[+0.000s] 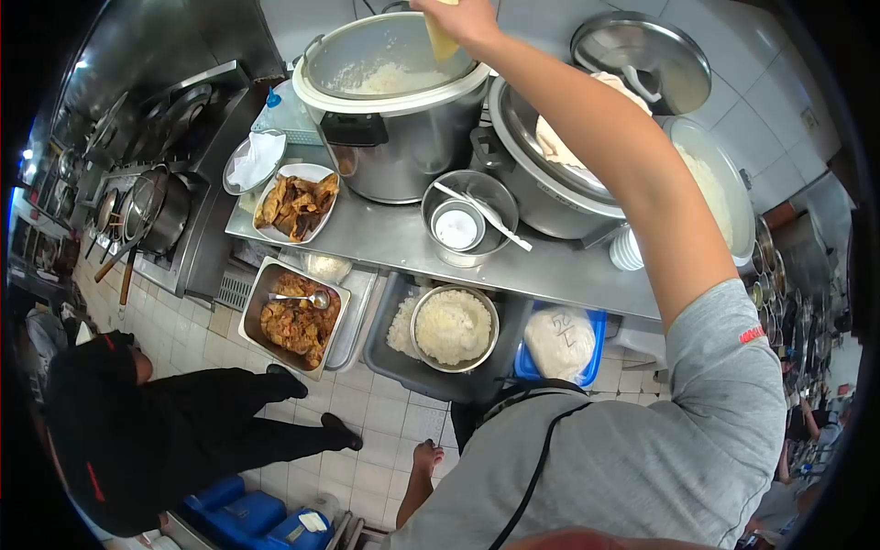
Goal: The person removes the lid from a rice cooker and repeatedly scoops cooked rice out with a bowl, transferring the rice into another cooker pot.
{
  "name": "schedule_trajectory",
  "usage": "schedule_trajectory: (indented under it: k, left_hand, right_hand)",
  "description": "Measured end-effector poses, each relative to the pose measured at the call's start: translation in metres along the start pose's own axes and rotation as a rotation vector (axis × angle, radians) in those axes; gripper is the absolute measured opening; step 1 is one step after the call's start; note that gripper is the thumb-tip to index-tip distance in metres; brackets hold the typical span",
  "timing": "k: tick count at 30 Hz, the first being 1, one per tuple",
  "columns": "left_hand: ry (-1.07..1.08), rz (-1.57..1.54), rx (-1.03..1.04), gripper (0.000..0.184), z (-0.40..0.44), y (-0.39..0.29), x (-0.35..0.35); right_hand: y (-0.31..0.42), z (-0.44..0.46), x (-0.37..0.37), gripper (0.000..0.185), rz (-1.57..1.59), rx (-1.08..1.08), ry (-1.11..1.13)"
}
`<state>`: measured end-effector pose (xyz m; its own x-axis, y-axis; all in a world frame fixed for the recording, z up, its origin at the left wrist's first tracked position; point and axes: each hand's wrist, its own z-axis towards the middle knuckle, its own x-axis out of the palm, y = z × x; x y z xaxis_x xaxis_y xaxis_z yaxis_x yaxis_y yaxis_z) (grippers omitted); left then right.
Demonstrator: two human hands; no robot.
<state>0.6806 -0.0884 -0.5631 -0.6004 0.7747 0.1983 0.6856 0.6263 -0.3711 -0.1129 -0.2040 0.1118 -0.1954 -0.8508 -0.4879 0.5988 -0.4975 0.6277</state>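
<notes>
My right hand [467, 22] is closed round a flat pale-yellow piece [442, 38], seemingly a scraper, whose lower end hangs inside the rim of the large open rice cooker [403, 151]. White rice [394, 80] lies in the cooker's pot, below that piece. My left hand [427, 456] hangs low beside my body, over the floor, with its fingers curled. A small dark spot shows at it, but what it holds, if anything, is unclear. Nearest to it above is a grey tub [385, 357] with a bowl of rice [454, 327] standing in it.
On the steel counter [367, 234] are a plate of browned pieces [298, 203], a pot with utensils [469, 215] and a second cooker [559, 206]. Below are a pan of stewed food [298, 321] and a bagged white mass [559, 341]. Another person [183, 422] stands at left.
</notes>
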Motion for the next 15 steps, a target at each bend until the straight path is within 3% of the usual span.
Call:
schedule_trajectory:
  k: [1,3,4,5,6,7,10,13,15]
  left_hand:
    - [0.004,0.011,0.001,0.02,-0.005,-0.007,0.002]
    - [-0.06,0.411,0.141,0.015,-0.021,-0.02,0.007]
    - [-0.039,0.664,0.227,0.017,-0.015,-0.026,0.003]
    - [0.093,1.034,0.378,0.018,0.0,-0.021,-0.006]
    - [0.24,1.462,0.613,0.02,0.017,-0.015,-0.013]
    - [0.375,1.872,0.94,0.023,0.028,-0.026,-0.014]
    - [0.388,1.482,0.304,0.024,0.052,-0.089,0.017]
    - [0.404,1.44,0.075,0.025,0.086,-0.164,0.097]
    - [0.41,1.444,0.027,0.026,0.106,-0.194,0.167]
  right_hand:
    - [0.005,-0.006,-0.011,0.062,-0.005,0.004,-0.01]
    - [0.011,-0.025,-0.042,0.065,0.337,-0.02,0.087]
    - [0.017,-0.041,-0.071,0.069,0.343,0.029,0.181]
    - [0.018,-0.052,-0.097,0.073,0.34,0.091,0.257]
    - [-0.012,-0.047,-0.091,0.077,0.555,0.099,0.198]
    - [-0.005,-0.073,-0.126,0.06,0.531,0.148,0.139]
    - [-0.039,-0.137,-0.199,0.062,0.576,0.13,0.005]
    - [-0.059,-0.221,-0.304,0.055,0.554,0.166,0.049]
    - [-0.081,-0.267,-0.353,0.053,0.554,0.244,0.073]
